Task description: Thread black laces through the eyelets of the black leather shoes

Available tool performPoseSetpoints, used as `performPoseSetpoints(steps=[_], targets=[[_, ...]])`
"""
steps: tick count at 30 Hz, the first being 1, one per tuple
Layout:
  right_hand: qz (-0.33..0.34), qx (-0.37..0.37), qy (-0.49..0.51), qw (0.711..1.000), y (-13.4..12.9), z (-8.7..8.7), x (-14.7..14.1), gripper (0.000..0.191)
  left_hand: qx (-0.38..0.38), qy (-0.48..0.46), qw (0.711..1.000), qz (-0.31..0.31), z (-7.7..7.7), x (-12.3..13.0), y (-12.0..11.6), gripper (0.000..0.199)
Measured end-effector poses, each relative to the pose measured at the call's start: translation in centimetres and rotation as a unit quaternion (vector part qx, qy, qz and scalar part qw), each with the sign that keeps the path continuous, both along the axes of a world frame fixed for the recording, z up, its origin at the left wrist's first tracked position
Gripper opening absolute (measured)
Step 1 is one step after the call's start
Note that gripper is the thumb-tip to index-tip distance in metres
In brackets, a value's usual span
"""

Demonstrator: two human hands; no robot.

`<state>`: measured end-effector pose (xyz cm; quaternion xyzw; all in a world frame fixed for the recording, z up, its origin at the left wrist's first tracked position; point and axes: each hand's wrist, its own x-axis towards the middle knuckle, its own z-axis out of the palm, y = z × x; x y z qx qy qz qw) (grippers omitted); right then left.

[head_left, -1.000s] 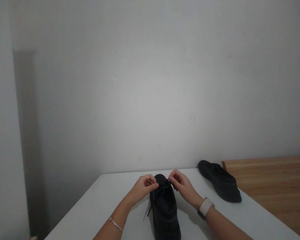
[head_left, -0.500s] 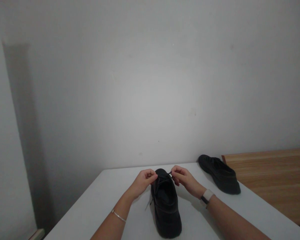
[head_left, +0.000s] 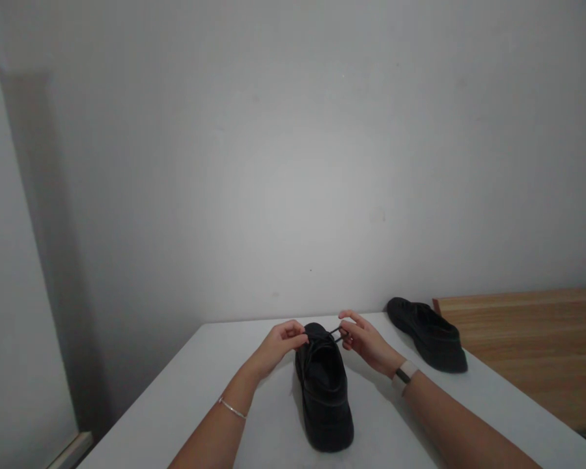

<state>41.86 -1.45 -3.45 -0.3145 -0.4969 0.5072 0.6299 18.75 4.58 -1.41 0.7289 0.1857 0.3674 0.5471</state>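
A black lace-up shoe stands on the white table with its toe pointing away from me and its heel nearest. On its left side, my left hand has thumb and fingers pinched at the lacing; the lace between them is mostly hidden. To the right of the shoe, my right hand holds a dark shoelace drawn out from the top of the shoe. Two strands run between the shoe and those fingers, and the index finger is raised.
Another black shoe lies at the table's back right edge. Beyond it is a wood-grain panel. The white table meets a pale wall at the back.
My right hand has moved slightly right and up, and more of the lace shows between it and the shoe. Its index finger has lifted. My left hand stays near the lacing.
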Motion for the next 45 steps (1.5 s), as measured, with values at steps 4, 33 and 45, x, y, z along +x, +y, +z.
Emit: performPoseSetpoints(steps=[4, 33, 45], targets=[[0.004, 0.001, 0.024, 1.000, -0.3, 0.3, 0.1, 0.040, -0.041, -0.021, 0.999, 0.002, -0.1, 0.1, 0.1, 0.026], [0.039, -0.042, -0.110, 0.992, -0.1, -0.8, -0.2, 0.030, -0.053, 0.047, 0.997, 0.023, -1.9, -0.3, 1.5, 0.043], [0.008, -0.015, -0.122, 0.992, 0.4, -1.1, -0.5, 0.034, 0.001, 0.021, 0.998, 0.054, -1.9, 0.6, 1.1, 0.035]])
